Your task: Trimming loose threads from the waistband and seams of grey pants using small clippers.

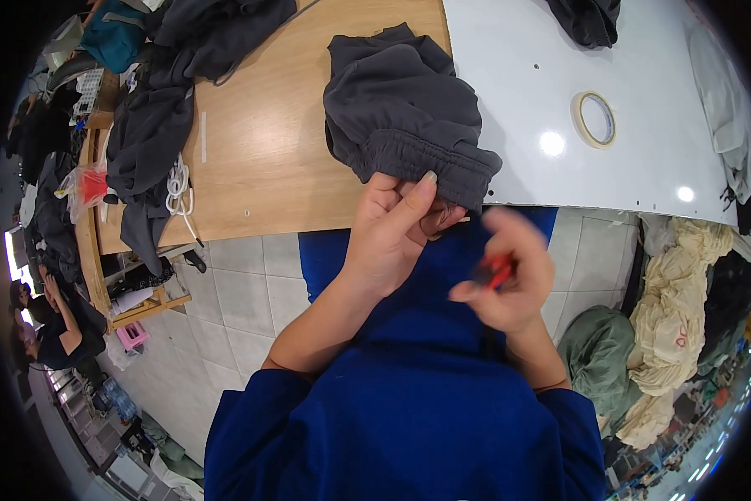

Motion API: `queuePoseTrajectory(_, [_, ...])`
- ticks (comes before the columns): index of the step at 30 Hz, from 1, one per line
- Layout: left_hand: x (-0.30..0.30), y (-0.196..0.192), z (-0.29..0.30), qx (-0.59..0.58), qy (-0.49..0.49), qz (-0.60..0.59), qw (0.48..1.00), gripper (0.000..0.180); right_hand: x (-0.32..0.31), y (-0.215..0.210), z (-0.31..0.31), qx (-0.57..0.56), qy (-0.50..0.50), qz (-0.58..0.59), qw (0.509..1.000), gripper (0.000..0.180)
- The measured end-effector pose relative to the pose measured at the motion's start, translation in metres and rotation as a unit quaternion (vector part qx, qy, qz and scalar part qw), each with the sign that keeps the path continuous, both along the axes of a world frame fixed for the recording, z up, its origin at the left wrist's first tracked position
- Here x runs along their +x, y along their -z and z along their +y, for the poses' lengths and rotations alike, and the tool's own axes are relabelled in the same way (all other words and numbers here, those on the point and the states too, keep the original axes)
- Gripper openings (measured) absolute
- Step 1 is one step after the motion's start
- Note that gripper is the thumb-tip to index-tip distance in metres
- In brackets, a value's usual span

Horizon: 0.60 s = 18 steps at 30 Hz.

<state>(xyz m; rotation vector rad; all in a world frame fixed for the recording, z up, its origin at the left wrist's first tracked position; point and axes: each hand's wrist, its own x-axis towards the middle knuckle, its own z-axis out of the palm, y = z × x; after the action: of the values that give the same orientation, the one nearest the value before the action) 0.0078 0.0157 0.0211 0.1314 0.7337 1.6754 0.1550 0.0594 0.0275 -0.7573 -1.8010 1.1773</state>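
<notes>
the left hand (396, 225) pinched the elastic waistband of dark grey trousers (400, 108) lying at the desk (258, 142) edge; the blurred right hand (509, 280) had its fingers closed around a small red tool (494, 270).

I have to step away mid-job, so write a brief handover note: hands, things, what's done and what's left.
Left hand: pinching the elastic waistband edge of the dark grey garment, which hangs over the table edge.
Right hand: closed on a small red tool, blurred, off the fabric.
Tape roll lies on the white surface.
Done: waistband gripped.
Left: tool not yet at the fabric.
</notes>
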Motion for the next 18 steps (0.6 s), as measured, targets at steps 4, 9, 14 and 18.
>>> queuePoseTrajectory(4, [0.002, 0.0, 0.0, 0.018, 0.005, 0.024, 1.0, 0.021, 0.009, -0.009, 0.019, 0.099, 0.031, -0.08, 0.991, 0.048])
queuePoseTrajectory(9, [-0.001, 0.009, -0.002, 0.022, 0.0, 0.072, 0.997, 0.02, 0.006, -0.003, 0.021, 0.148, 0.056, -0.097, 0.983, 0.04])
queuePoseTrajectory(14, [0.002, 0.007, -0.003, 0.026, -0.02, 0.078, 0.996, 0.02, 0.006, -0.002, 0.023, 0.21, 0.066, -0.113, 0.969, 0.04])
queuePoseTrajectory(18, [0.004, 0.003, -0.001, 0.02, -0.025, 0.07, 0.997, 0.02, 0.007, -0.003, 0.024, 0.217, 0.072, -0.119, 0.966, 0.04])
